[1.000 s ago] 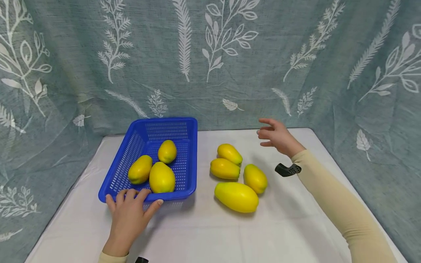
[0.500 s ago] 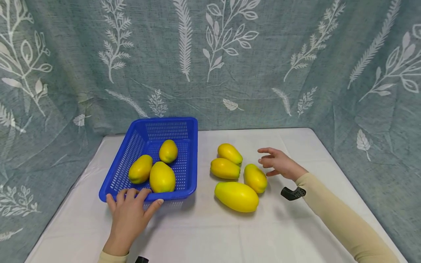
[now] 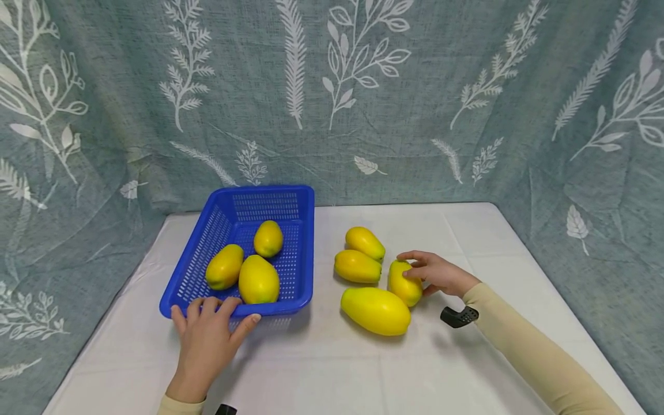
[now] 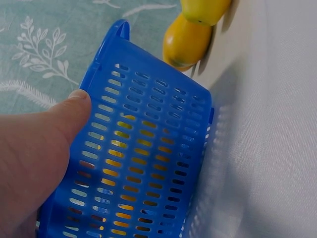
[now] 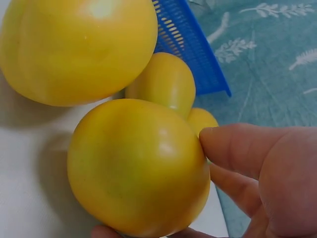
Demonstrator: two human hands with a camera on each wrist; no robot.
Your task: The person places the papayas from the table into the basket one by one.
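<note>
My left hand (image 3: 205,346) holds the near rim of a blue plastic basket (image 3: 308,242), fingers over the edge and thumb (image 4: 74,106) against the outside wall. Inside the basket lie three yellow papayas: one at the left (image 3: 225,267), one at the front (image 3: 259,280) and one farther back (image 3: 268,239). On the right, my right hand (image 3: 441,274) grips a smaller papaya (image 5: 138,166) that rests on the table, its fingers curled round the sides. A large papaya (image 3: 376,311) lies just in front of it. Two more papayas, one nearer (image 3: 358,266) and one behind (image 3: 365,243), lie to its left.
A white cloth (image 3: 332,369) covers the table. Green-grey curtain fabric (image 3: 415,173) with white leaf prints stands behind and along both sides. Black wrist mounts show beside both sleeves, the right one (image 3: 459,316) just above the cloth.
My right hand has come down toward the front from above the table's back right and now grips the smaller papaya. The left hand has stayed on the basket rim.
</note>
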